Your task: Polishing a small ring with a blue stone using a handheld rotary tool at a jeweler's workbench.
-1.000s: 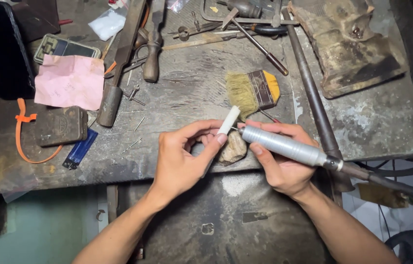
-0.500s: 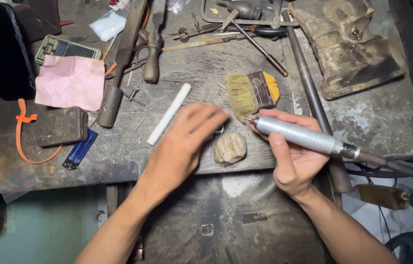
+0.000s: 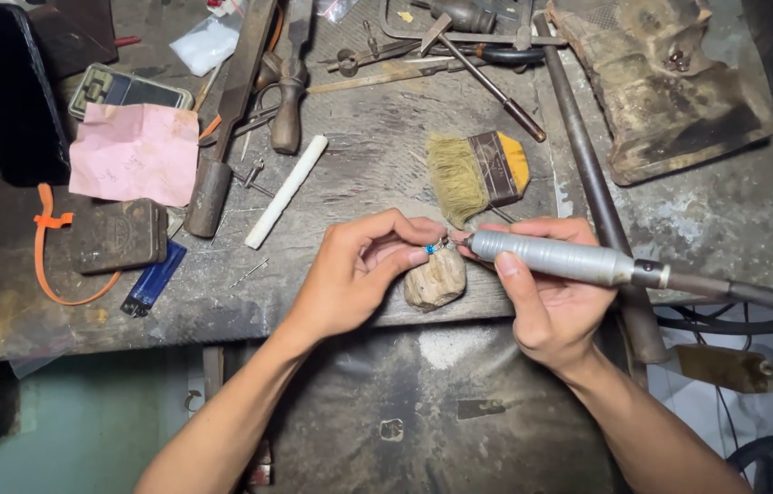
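While right hand grips grey rotary handpiece, pink paper lies upper-left.

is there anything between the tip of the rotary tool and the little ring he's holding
Nothing visible. The left hand pinches the small ring at its fingertips, over the wooden peg. The rotary handpiece in the right hand points its tip straight at the ring, with no tool or finger between. Whether tip and ring touch is too small to tell.

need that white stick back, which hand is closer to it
Left. The left hand sits just below and right of the white stick; the right hand is farther right, holding the rotary tool.
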